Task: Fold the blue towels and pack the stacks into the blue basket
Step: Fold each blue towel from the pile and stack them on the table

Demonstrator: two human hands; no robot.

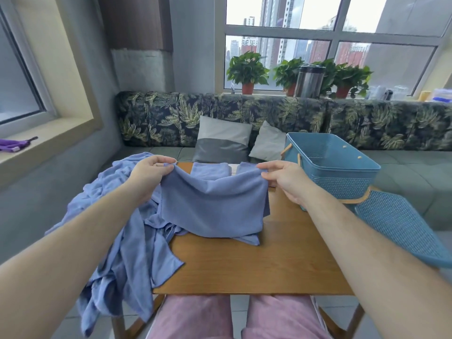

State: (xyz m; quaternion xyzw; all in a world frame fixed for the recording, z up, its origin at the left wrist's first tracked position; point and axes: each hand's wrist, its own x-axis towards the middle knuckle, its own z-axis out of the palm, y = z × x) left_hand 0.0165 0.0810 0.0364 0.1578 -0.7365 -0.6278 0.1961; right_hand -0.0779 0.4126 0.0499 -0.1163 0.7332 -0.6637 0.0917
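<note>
Pink trousers (195,316) are showing at the bottom edge, knees tucked under the wooden table (256,265). Both bare forearms are reaching fwd over the tabletop. A heap of unfolded blue towels (122,245) is spilling off the table's left edge, hanging well below it. Center of the table: one blue towel (212,206) is hanging from its top edge, bottom hem resting on the wood w/ a bit bunched under. L hand (149,173) is pinching the top-left corner, thumb & fingers closed on the cloth; R hand (283,178) is pinching the top-right corner the same way. Top edge is sagging between them. Behind it, folded blue towels (210,170) are lying flat at the far side of the table. The blue basket (330,172) w/ wooden handles is sitting at the table's far right corner, nothing visible inside; its perforated lid (401,228) is leaning just beside it, off the right edge. Further back: leaf-print sofa (195,116) w/ grey cushions (222,140), then potted plants (247,72) on the windowsill.
</note>
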